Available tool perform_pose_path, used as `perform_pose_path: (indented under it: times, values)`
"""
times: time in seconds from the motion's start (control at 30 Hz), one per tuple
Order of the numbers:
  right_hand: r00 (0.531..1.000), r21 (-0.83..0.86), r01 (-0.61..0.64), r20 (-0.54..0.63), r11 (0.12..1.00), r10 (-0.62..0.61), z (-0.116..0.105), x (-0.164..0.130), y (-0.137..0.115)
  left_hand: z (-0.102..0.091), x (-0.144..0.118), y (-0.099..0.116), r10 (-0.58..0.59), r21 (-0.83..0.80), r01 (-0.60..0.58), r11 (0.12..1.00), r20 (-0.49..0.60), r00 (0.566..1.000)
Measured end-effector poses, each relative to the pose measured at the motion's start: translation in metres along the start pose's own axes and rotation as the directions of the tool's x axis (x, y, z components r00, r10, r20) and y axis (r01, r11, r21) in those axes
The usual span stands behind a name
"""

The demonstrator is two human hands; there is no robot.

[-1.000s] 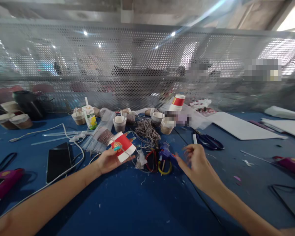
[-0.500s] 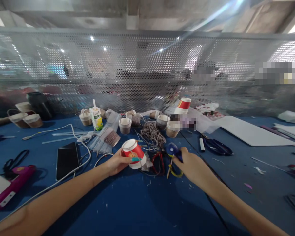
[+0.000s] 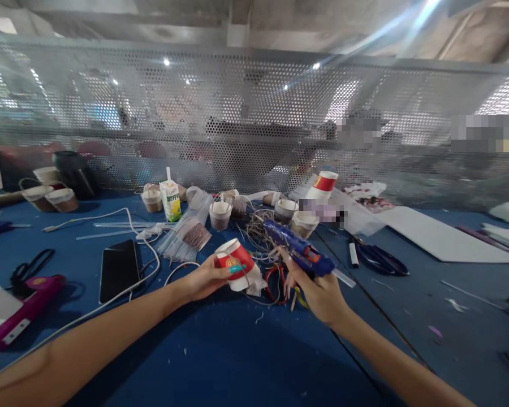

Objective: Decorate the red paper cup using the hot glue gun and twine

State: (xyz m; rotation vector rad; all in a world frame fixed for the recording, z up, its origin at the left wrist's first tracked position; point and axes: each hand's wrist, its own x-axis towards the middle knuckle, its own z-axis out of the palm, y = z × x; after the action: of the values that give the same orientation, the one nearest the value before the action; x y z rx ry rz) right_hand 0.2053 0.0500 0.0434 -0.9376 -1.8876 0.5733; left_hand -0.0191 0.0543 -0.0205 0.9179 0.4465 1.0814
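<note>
Pointing away leftward, slanted glue gun (image 3: 293,243)

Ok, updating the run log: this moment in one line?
left hand: holds paper cup | right hand: holds blue glue gun | cup and gun: apart

I counted two red-and-white paper cups (image 3: 237,267) in plain view, one of them in my grip, and I held one glittery blue plastic glue gun (image 3: 294,247). I had one black rectangular phone (image 3: 119,271), one white, green and yellow drink carton (image 3: 170,202), one dark cylindrical bottle (image 3: 74,175), one white-bodied marker (image 3: 353,254) and one pair of scissors with dark blue handles (image 3: 384,261). Three white-rimmed cups (image 3: 62,200) clustered far left; brown and grey cups (image 3: 219,217) in the middle overlapped too much to tally.
</note>
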Motion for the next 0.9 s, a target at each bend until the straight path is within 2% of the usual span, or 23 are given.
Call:
perform_pose_path:
  times: [0.17,0.27,0.43,0.9]
  values:
    - [0.993,0.140,-0.056,0.107,0.989,0.041,0.007,-0.013,0.013,-0.001,0.002,-0.005,-0.019,-0.030,0.017,0.999,-0.078,0.997]
    - [0.996,0.071,-0.034,0.090,0.997,0.027,0.009,-0.016,0.012,0.002,0.002,-0.007,-0.017,-0.006,0.016,1.000,-0.089,0.996]
    - [0.984,-0.034,0.023,0.179,0.999,-0.016,0.010,-0.016,0.010,0.007,0.001,-0.005,0.003,0.070,0.003,0.998,-0.086,0.996]
    - [0.972,0.013,0.108,0.208,0.994,-0.108,0.014,-0.017,0.007,0.013,-0.001,-0.003,0.005,0.142,0.007,0.990,-0.083,0.997]
